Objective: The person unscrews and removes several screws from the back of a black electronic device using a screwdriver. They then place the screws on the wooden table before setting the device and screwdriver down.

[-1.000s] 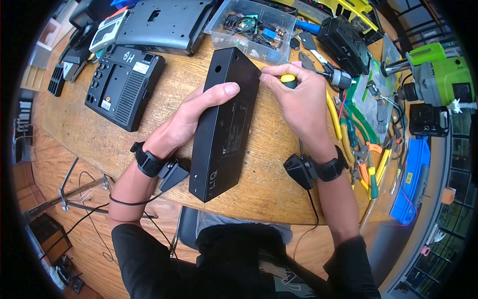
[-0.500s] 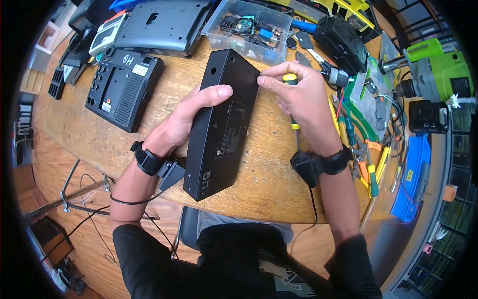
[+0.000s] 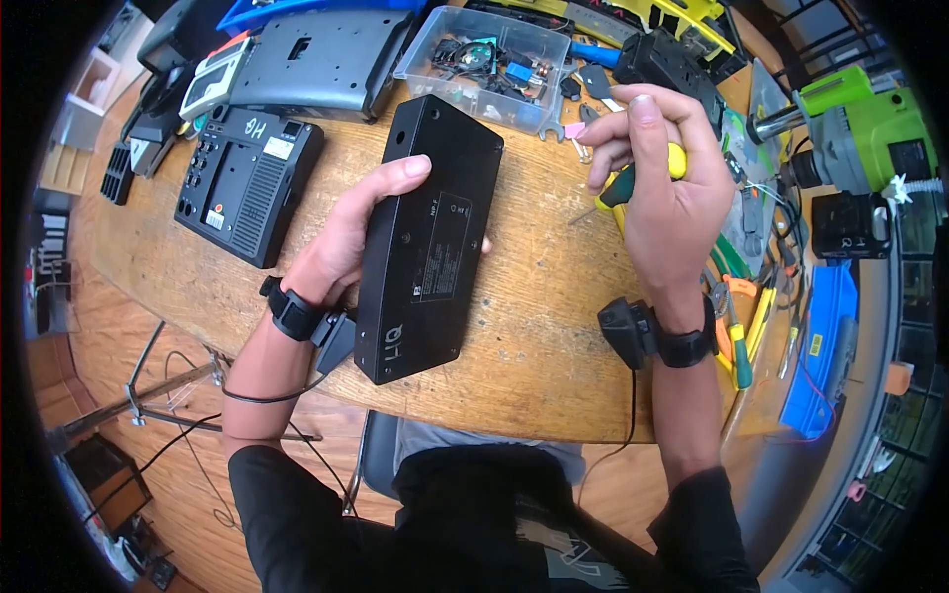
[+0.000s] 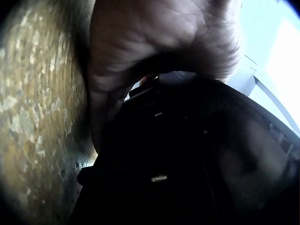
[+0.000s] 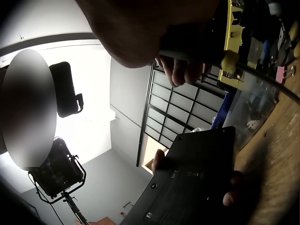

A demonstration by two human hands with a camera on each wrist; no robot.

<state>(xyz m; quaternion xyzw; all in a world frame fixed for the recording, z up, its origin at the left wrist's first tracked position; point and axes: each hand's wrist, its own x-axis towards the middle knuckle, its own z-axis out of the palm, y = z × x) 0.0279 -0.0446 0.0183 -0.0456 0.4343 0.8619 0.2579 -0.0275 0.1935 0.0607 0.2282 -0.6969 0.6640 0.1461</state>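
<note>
My left hand (image 3: 341, 232) grips a long black box (image 3: 420, 287) marked HQ, its thumb across the upper face and fingertips showing at the far edge. In the left wrist view the hand (image 4: 159, 42) curls over the dark box (image 4: 154, 154). Away from the box, to its right, my right hand (image 3: 677, 193) holds a screwdriver with a green and yellow handle (image 3: 620, 186), its shaft pointing down and left. In the right wrist view the screwdriver's shaft (image 5: 267, 79) extends right from the hand (image 5: 136, 33), above the box (image 5: 187, 173).
A second black device (image 3: 247, 183) lies left on the wooden table (image 3: 534, 366). Behind are a grey panel (image 3: 316, 59) and a clear bin (image 3: 484, 69) of parts. Pliers and screwdrivers (image 3: 736, 336) lie right, with a green drill (image 3: 870, 138) and blue tray (image 3: 816, 356) beyond.
My right hand has moved away from the box's upper right corner, to the right, and the screwdriver has swung from pointing toward me to down-left. The box has shifted slightly left.
</note>
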